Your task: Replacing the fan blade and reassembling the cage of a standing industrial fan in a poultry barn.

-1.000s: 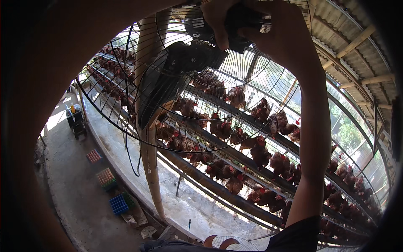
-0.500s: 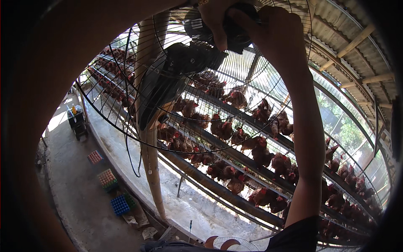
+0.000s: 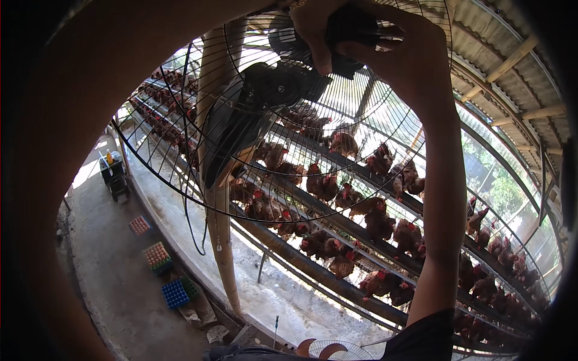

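Note:
Overhead, a black fan with a round wire guard (image 3: 337, 207) is fixed to a wooden post (image 3: 220, 265) by a dark mounting bracket (image 3: 238, 129). My left hand (image 3: 313, 33) is closed on the fan's black motor housing (image 3: 352, 30), its thumb pointing down along the side. From the right, my right hand (image 3: 415, 54) reaches up and curves its fingers around the other side of the same housing. Gaps show between those fingers. The top of the housing is cut off by the picture's upper edge.
Rows of caged brown hens (image 3: 322, 183) stretch behind the guard. Along the walkway (image 3: 114, 265) at left stand egg trays (image 3: 158, 257), blue trays (image 3: 175, 293) and a dark cart (image 3: 113, 174). A dark cord (image 3: 188, 222) hangs beside the post. A second wire guard (image 3: 343, 350) lies low.
My right hand has shifted slightly right and down, its fingers more spread around the housing. The left hand keeps its place on it. The whole view has shifted slightly.

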`<action>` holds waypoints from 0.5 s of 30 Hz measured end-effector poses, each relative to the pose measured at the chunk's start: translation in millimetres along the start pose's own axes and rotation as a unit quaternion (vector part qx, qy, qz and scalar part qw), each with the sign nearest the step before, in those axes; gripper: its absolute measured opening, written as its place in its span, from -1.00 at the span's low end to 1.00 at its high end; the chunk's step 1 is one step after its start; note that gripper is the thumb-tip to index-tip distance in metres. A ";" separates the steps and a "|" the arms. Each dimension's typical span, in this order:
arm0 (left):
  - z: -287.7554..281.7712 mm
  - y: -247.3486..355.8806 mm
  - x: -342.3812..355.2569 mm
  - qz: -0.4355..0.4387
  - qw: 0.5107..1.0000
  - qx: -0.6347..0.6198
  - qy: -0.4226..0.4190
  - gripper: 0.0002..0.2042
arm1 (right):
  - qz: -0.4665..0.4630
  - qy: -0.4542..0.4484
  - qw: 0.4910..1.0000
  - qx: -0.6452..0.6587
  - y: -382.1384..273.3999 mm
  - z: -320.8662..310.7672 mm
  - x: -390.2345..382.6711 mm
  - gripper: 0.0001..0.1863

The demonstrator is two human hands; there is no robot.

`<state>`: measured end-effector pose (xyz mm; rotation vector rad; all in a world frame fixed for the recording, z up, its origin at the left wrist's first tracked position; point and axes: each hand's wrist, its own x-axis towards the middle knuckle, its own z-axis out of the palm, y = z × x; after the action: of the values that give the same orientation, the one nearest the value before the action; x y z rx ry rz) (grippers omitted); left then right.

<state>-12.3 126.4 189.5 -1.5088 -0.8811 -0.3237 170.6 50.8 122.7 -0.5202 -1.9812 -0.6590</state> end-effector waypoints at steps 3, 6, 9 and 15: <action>13.1 9.4 11.8 -0.002 1.000 -0.005 0.024 0.48 | -0.007 0.083 0.980 -0.180 -7.6 8.0 -2.0 -0.46; 16.2 7.6 15.6 -0.006 0.999 0.012 0.034 0.47 | 0.084 -0.055 0.991 -0.091 11.5 -10.6 8.8 -0.44; 21.8 4.2 16.3 -0.015 0.999 0.026 0.043 0.47 | 0.095 -0.085 0.979 -0.157 -2.9 -11.9 7.5 -0.47; 12.0 0.7 12.3 -0.012 0.999 0.026 0.033 0.48 | 0.075 -0.058 0.994 -0.059 14.1 -10.9 4.3 -0.45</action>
<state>-7.3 141.7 195.2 -1.4324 -0.8499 -0.3641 184.2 55.0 134.3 -0.7864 -1.9968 -0.6664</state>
